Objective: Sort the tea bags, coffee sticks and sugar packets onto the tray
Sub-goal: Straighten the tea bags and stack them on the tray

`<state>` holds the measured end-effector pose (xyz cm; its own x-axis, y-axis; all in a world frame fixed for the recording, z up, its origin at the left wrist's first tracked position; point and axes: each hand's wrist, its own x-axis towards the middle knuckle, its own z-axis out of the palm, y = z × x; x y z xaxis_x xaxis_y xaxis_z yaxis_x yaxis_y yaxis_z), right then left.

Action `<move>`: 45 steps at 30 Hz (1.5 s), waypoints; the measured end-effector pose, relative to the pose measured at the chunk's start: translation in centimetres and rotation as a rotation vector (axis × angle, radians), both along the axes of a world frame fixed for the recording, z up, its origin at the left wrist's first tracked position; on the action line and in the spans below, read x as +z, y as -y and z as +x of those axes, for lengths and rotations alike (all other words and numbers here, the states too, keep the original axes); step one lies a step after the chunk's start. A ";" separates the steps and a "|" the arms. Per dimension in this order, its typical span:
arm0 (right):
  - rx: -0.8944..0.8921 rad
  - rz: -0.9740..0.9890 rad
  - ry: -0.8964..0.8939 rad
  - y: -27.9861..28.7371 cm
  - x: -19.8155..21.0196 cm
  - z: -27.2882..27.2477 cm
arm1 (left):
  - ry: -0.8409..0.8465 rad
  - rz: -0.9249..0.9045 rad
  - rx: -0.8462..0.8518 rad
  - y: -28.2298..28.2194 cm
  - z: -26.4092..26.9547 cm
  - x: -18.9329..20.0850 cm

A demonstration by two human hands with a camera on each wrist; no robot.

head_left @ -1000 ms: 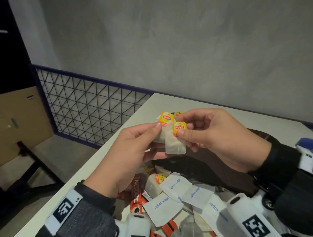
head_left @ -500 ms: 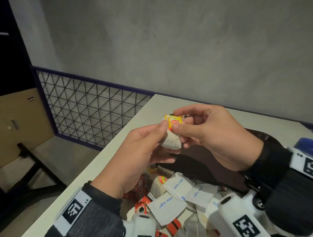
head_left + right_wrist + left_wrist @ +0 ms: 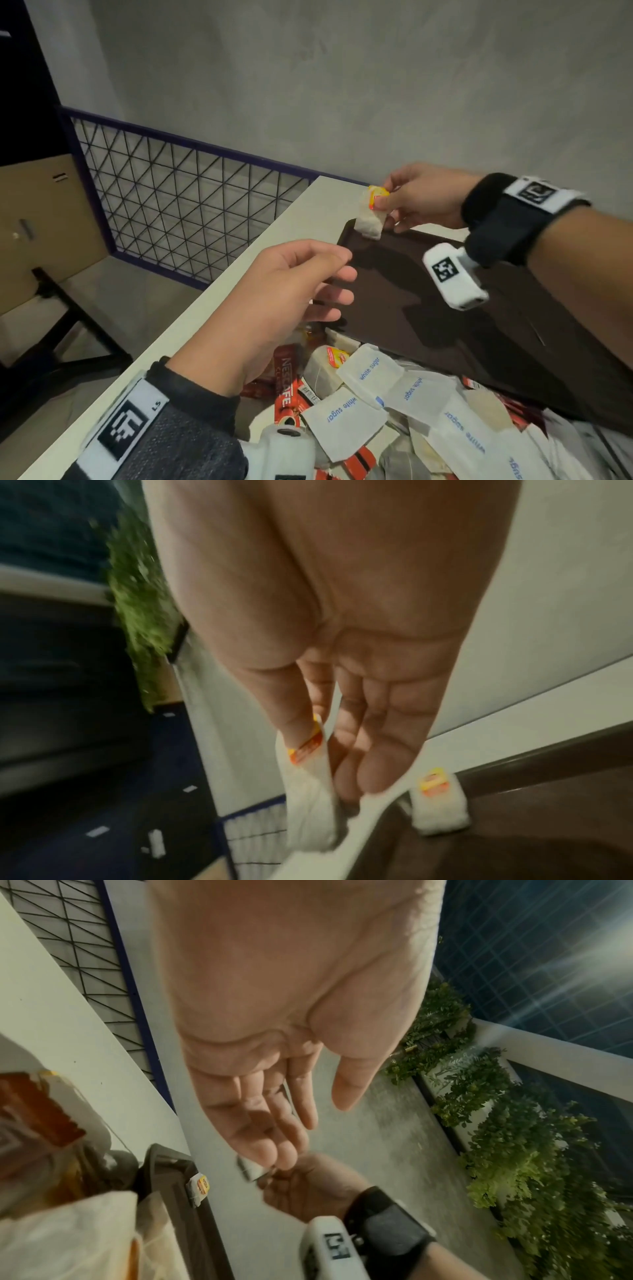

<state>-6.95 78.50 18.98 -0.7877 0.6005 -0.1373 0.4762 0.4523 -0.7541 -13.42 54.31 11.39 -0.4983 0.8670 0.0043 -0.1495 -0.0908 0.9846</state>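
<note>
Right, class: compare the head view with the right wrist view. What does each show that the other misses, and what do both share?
Only the head view shows the left hand, open and empty, and the pile of sugar packets and coffee sticks beside the tray. Only the right wrist view shows a loose tea bag already lying in the tray's corner, and green plants. Both show the right hand pinching the held tea bags over the tray's far edge.

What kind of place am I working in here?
Likely a balcony or terrace table in a tall building: bare concrete wall, metal mesh railing, and planter greenery beside a glass facade.
</note>
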 end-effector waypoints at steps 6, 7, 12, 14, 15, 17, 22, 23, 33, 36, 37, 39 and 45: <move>-0.029 -0.031 0.239 -4.6 -5.1 -3.1 | -0.011 0.016 0.015 0.1 -0.6 0.1; -0.031 -0.042 0.244 -5.0 -5.6 -3.4 | -0.017 0.022 0.016 0.1 -0.6 0.1; -0.115 -0.025 0.225 -6.2 -7.0 -3.8 | -0.092 0.021 0.004 0.2 -0.5 0.2; -0.158 -0.027 0.199 -6.1 -6.9 -3.5 | -0.131 0.015 0.004 0.3 -0.4 0.3; -0.178 -0.020 0.192 -6.1 -6.8 -3.3 | -0.155 0.011 0.004 0.5 -0.3 0.3; -0.217 -0.010 0.189 -5.3 -5.9 -2.2 | -0.200 -0.006 0.005 0.8 0.1 0.6; -0.145 0.088 0.176 -0.6 -1.6 2.1 | -0.202 -0.108 -0.002 0.8 0.7 1.0; -0.095 0.106 0.177 0.7 -0.9 2.9 | -0.229 -0.150 -0.006 0.6 0.7 1.1; 0.125 0.240 0.327 8.5 1.3 11.2 | -1.013 -0.631 -0.142 0.6 1.2 2.7; 0.089 0.265 0.354 9.0 1.7 13.9 | -1.138 -0.702 -0.211 0.4 1.7 2.4; 0.085 0.262 0.351 9.2 1.7 14.7 | -1.141 -0.714 -0.217 0.3 1.9 2.2; 0.087 0.254 0.350 9.6 1.5 15.9 | -1.124 -0.729 -0.226 0.0 2.3 1.7; 0.134 0.261 0.423 9.4 -0.1 15.5 | -1.168 -0.756 -0.228 -0.5 3.2 1.5</move>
